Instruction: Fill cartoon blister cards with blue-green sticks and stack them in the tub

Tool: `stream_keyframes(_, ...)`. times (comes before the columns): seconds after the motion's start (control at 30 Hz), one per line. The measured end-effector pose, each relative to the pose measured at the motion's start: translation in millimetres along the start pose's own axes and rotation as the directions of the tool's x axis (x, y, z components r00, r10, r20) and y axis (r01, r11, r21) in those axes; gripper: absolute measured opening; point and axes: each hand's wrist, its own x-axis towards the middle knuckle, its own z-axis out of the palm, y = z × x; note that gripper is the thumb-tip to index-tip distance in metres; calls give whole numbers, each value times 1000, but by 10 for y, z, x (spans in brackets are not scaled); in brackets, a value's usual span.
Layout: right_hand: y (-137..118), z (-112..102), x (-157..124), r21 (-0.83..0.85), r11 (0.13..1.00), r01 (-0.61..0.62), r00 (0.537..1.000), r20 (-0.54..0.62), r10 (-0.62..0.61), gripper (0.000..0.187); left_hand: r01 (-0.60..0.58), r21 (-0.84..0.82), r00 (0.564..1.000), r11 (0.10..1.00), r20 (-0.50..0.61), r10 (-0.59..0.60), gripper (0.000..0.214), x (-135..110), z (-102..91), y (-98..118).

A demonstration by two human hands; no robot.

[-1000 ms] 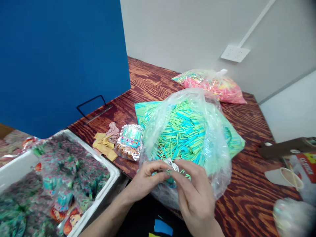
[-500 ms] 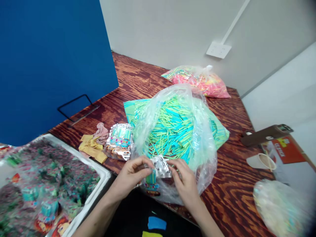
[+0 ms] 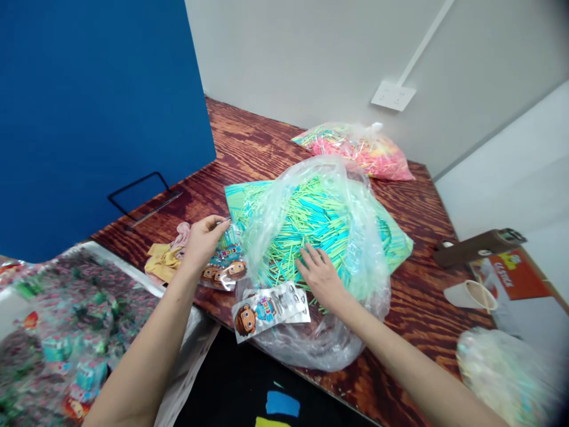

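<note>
Touches printed pouches at left with left hand, cannot tell how closed; rests right hand, loosely spread, on green-and-blue sticks.

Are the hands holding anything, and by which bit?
The left hand is at the far end of the shiny packets, the right hand at the green and blue sticks; whether either grips anything can't be told.
</note>
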Motion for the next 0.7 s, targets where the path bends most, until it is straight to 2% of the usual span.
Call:
stream_keyframes(0.1, 40, 45, 84, -57, 995, 77, 996, 45, -74, 25, -74, 403, 994, 912, -45, 100, 24, 107, 67, -196)
stream_keyframes(0.17, 77, 66, 123, -63, 991, 120, 991, 71, -115, 21, -118, 511, 988, 852, -28, 153, 26, 91, 86, -265)
stream_keyframes(0.27, 140, 95, 157, -19, 989, 148, 987, 67, -147, 18, -138, 527, 982, 838, -37, 185, 34, 17, 65, -286)
stream_keyframes(0.37, 184, 117, 167, 82, 990, 115, 993, -19, -113, 20, -162, 534, 971, 830, -63, 230, 41, -56, 12, -286)
stream_keyframes(0.53, 161, 85, 202, 306, 952, -9, 984, -166, 63, 31, -204, 531, 961, 823, -54, 273, 43, -186, -44, -324)
stream_keyframes(0.63, 132, -13, 273, 460, 885, -70, 970, -176, 168, 29, -221, 553, 947, 803, -75, 312, 41, -300, -24, -291)
stream_keyframes(0.7, 124, -115, 330, 584, 800, -140, 951, -146, 272, 24, -240, 554, 936, 797, -85, 341, 39, -397, 13, -229)
